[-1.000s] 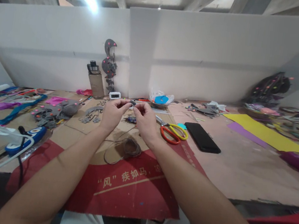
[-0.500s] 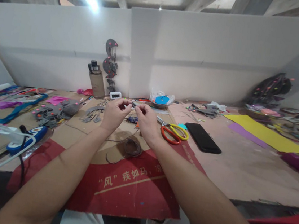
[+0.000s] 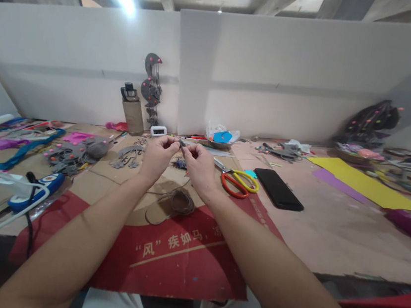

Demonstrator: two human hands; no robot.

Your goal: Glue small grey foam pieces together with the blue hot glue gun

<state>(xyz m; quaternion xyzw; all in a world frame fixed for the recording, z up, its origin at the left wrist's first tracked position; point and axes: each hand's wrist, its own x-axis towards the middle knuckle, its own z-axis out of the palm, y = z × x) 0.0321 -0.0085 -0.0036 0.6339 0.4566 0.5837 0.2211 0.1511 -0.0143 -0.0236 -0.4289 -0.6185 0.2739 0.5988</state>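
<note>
My left hand (image 3: 159, 157) and my right hand (image 3: 199, 167) meet over the middle of the table, thumbs and forefingers pinched together. Between the fingertips is a small dark grey piece (image 3: 182, 143), mostly hidden, so its kind is unclear. A loose coil of grey-brown cord (image 3: 182, 202) lies below the hands on a red and tan cardboard sheet (image 3: 191, 267). Scissors with one red and one yellow handle (image 3: 235, 182) rest just right of my right hand. Grey cut-out pieces (image 3: 128, 156) lie left of my left hand.
A black phone (image 3: 278, 189) lies right of the scissors. Behind stand a bottle (image 3: 133, 113) and a plastic-lined bowl (image 3: 233, 138). At left are a blue power strip (image 3: 41, 191) with a white cable and grey pieces with pink dots (image 3: 95, 148). Yellow sheet (image 3: 367, 183) lies at right.
My fingers have shifted slightly around the small grey piece, which now sits more upright between the fingertips. The things on the table have stayed in place.
</note>
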